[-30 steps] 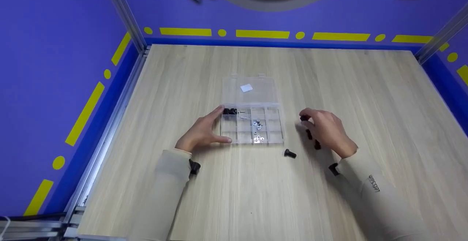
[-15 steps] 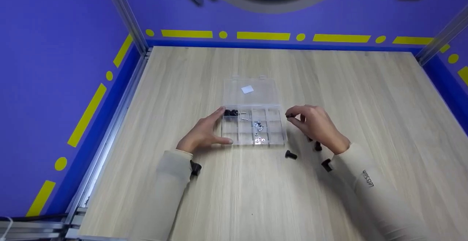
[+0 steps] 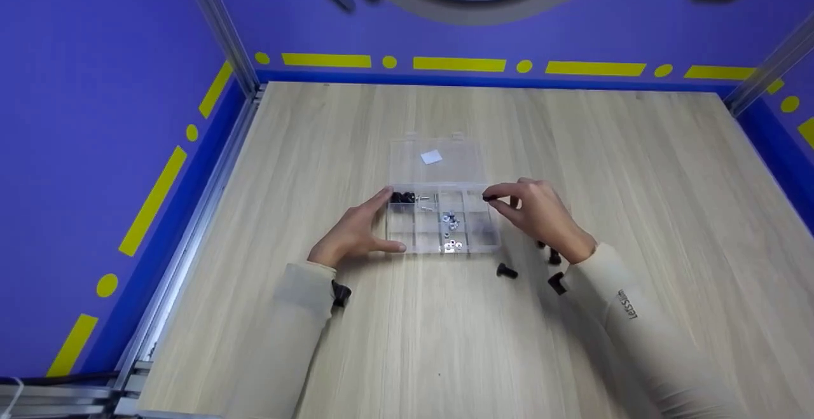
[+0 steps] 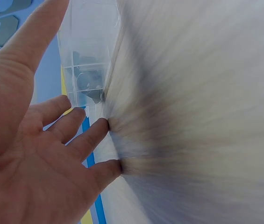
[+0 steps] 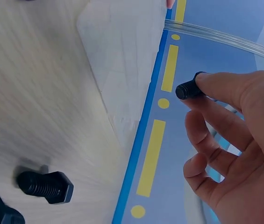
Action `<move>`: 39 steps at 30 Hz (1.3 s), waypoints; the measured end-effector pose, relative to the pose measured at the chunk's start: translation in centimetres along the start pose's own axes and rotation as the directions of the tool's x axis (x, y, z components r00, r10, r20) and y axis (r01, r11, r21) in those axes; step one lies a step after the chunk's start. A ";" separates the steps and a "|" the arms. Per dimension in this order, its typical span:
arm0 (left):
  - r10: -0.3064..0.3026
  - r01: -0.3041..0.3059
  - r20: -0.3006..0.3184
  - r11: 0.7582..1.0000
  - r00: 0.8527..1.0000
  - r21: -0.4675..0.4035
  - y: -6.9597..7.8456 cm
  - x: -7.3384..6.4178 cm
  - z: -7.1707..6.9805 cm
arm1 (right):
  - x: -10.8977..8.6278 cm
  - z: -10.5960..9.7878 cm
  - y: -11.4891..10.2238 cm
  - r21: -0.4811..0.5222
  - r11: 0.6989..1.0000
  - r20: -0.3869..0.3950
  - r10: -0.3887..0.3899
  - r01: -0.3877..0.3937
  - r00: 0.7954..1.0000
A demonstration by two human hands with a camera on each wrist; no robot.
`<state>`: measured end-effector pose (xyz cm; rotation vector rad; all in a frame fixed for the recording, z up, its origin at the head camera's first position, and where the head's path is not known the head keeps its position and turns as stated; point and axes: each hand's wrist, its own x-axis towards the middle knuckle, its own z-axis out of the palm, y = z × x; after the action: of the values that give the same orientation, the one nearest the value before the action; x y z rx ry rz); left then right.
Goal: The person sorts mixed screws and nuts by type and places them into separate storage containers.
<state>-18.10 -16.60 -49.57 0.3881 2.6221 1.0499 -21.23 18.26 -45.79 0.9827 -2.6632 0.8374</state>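
Note:
A clear plastic compartment box (image 3: 427, 241) stands with its lid (image 3: 407, 161) folded back. My left hand (image 3: 353, 231) spreads around its left side, index fingertip by the back left corner and thumb along the front left. In the left wrist view those fingers are nearly straight. My right hand (image 3: 540, 215) pinches a black bolt (image 5: 190, 89) between thumb and index finger, over the back right compartment in the head view. Black bolts (image 3: 402, 198) lie in the back left compartment. Beside them are small silver screws (image 3: 425, 199), and shiny small parts (image 3: 451, 220) occupy the third column.
Loose black bolts lie on the wooden table (image 3: 394, 343) right of the box: one bolt (image 3: 507, 271) near its front right corner, another bolt (image 3: 555, 256) under my right wrist. A hex-headed bolt (image 5: 52, 186) shows close in the right wrist view. Blue walls (image 3: 318, 25) enclose the table.
My right hand has lifted the black bolt off the table area at right and carried it left to the box's right edge. My left hand has stayed at the box.

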 end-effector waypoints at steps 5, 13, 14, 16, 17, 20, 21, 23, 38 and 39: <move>-0.003 0.003 -0.003 1.000 1.000 -0.009 0.0 0.0 0.0 | 0.4 0.3 0.1 -0.004 1.000 0.021 0.028 -0.028 0.999; 0.000 0.000 -0.002 1.000 1.000 -0.023 0.1 -0.1 -0.1 | 0.8 0.7 0.4 -0.023 0.999 0.031 0.035 -0.034 0.999; 0.003 -0.003 -0.002 1.000 1.000 -0.023 0.1 -0.1 -0.1 | 0.8 0.7 0.4 -0.029 0.999 0.033 0.037 -0.036 0.999; 0.007 -0.007 0.000 1.000 1.000 -0.018 0.1 -0.1 -0.1 | 0.8 0.8 0.4 -0.038 0.998 0.043 0.049 -0.047 0.998; 0.009 -0.009 0.001 1.000 1.000 -0.014 0.1 -0.1 -0.1 | 0.8 0.9 0.4 -0.045 0.998 0.051 0.055 -0.053 0.997; 0.011 -0.011 0.005 1.000 1.000 0.000 0.1 -0.1 -0.1 | 0.9 1.0 0.2 -0.060 0.995 0.089 0.083 -0.078 0.993; 0.011 -0.011 0.006 1.000 1.000 0.003 0.0 -0.1 -0.1 | 0.9 1.1 0.2 -0.062 0.995 0.105 0.090 -0.084 0.990; 0.014 -0.014 0.008 1.000 1.000 0.001 0.0 -0.1 -0.1 | 0.9 1.2 0.1 -0.068 0.993 0.135 0.104 -0.095 0.985; 0.020 -0.020 -0.001 1.000 1.000 -0.019 0.0 -0.2 -0.1 | 1.3 2.1 0.1 -0.108 0.984 0.261 0.164 -0.140 0.951; 0.020 -0.020 -0.002 1.000 1.000 -0.018 0.0 -0.2 -0.1 | 1.3 2.1 0.1 -0.114 0.983 0.273 0.170 -0.144 0.947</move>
<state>-17.98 -16.74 -49.50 0.4107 2.6136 1.0793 -22.29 16.41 -47.15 0.9397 -3.0262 0.6358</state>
